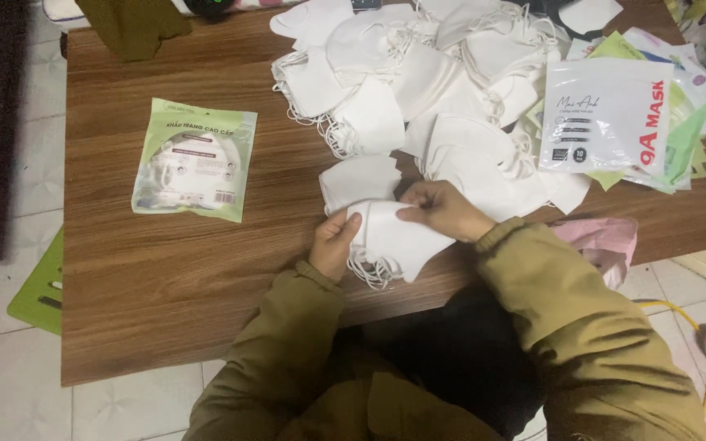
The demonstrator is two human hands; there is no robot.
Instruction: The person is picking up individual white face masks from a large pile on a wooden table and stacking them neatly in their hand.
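Note:
My left hand [334,242] grips the left end of a small stack of folded white face masks [398,238] near the front edge of the wooden table [165,278]. My right hand [441,209] pinches the top edge of the same stack from the right. Elastic ear loops hang from the stack's lower left corner. Just beyond my hands lies another folded white mask [359,180]. A large loose pile of white masks [426,77] covers the far middle of the table.
A filled green and white mask packet [195,159] lies flat at the left. A heap of empty white and green packets [627,122] sits at the right. A pink bag [606,241] hangs off the table's right front edge. Tiled floor surrounds the table.

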